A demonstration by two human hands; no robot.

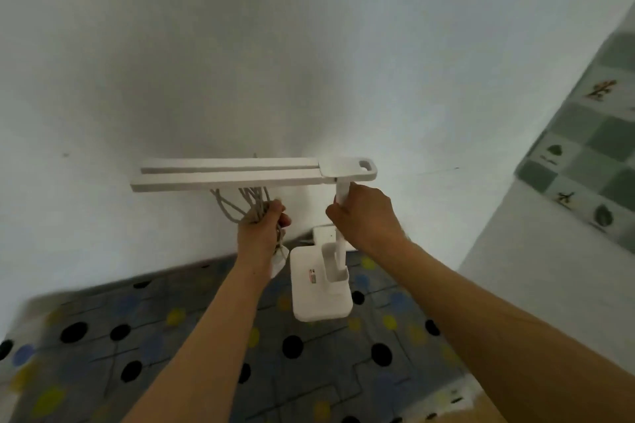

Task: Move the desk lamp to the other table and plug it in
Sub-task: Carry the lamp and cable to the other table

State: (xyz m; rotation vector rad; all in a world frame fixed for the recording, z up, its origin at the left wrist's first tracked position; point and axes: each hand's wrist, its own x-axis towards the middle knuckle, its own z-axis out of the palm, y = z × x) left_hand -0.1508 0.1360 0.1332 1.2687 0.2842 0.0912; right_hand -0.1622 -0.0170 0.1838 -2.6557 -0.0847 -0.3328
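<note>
A white desk lamp (240, 173) hangs in the air in front of a white wall, its long flat head pointing left and its rectangular base (319, 299) hovering above a table. My right hand (364, 216) grips the lamp's upright stem just below the head. My left hand (263, 227) is closed around a bundle of the lamp's white cord (247, 199), held under the lamp head. A white plug or adapter dangles below that hand, mostly hidden by my wrist.
The table (171, 347) below carries a grey cloth with black, yellow and blue dots and reaches the white wall. A white socket-like block (323, 233) sits at the table's far edge behind the lamp stem. Green patterned tiles (591, 134) line the wall at right.
</note>
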